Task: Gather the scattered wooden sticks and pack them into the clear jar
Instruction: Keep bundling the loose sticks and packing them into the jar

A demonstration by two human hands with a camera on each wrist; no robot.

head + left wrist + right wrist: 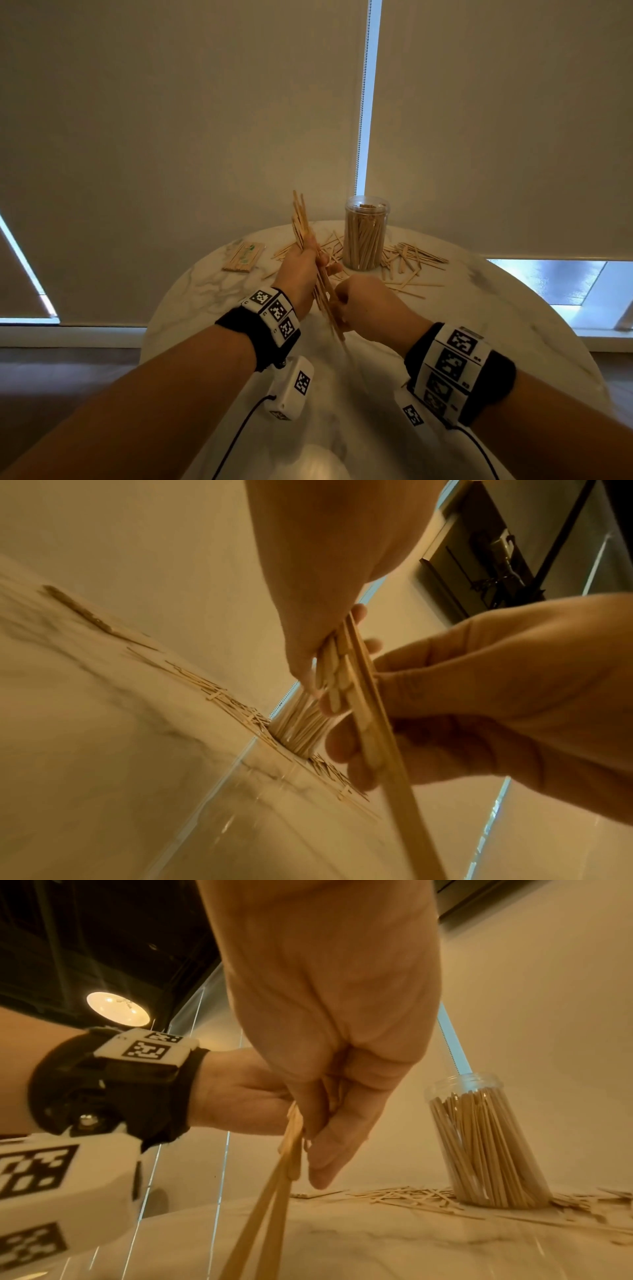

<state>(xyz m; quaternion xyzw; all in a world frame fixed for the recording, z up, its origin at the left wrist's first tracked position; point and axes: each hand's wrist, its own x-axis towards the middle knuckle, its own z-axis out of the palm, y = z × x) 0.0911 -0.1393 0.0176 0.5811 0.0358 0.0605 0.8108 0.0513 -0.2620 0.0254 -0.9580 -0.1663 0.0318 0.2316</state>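
Left hand raised above the tabletop, fingers curled and clamped round a bundle of sticks; the bundle stands steeply tilted, its upper ends fanning above the fist, its lower ends running down past the wrist. Right hand just beside the left, fingers curled and pinching the lower part of the same bundle; the wrist views show sticks passing between thumb and fingers of both hands.

Clear jar upright on the tabletop, beyond the fingers of the right hand and apart from them; open at the top, packed with upright sticks to near the rim. Loose sticks lie scattered flat on the tabletop round the foot of the jar, on both sides, beyond both hands. A flat packet of sticks lies on the tabletop beyond and to the left of the left hand's fingers, apart from the scatter.
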